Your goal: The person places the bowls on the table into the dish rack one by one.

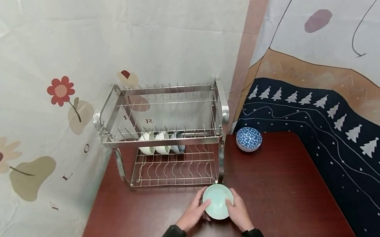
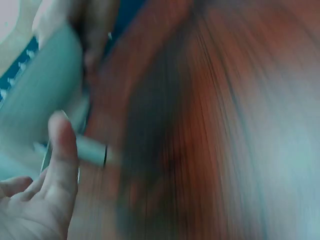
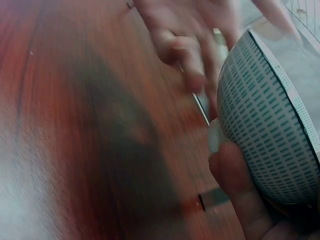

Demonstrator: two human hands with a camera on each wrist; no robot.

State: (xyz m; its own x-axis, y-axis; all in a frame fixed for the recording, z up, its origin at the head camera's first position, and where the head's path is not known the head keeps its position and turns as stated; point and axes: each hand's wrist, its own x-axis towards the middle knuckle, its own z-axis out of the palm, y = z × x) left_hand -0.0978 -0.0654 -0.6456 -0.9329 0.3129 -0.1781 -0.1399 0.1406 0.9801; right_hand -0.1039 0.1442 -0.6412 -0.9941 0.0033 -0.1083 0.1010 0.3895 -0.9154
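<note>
A pale green bowl (image 1: 217,201) is held over the table just in front of the dish rack. On its right side my right hand (image 1: 240,213) grips it, thumb over the edge. The right wrist view shows the bowl's outside (image 3: 265,125) with rows of green dashes and the right thumb (image 3: 237,172) near its foot. At the opposite side is my left hand (image 1: 194,213), its thumb overlapping the bowl's edge. In the blurred left wrist view that thumb (image 2: 62,145) is straight and the fingers are spread beside the bowl (image 2: 45,90).
A two-tier metal dish rack (image 1: 174,138) stands against the wall cloth. On its lower tier two pale bowls (image 1: 161,148) and a blue-patterned bowl (image 1: 177,148) sit side by side. A blue-and-white bowl (image 1: 248,139) stands at the back right of the reddish-brown table (image 1: 293,191).
</note>
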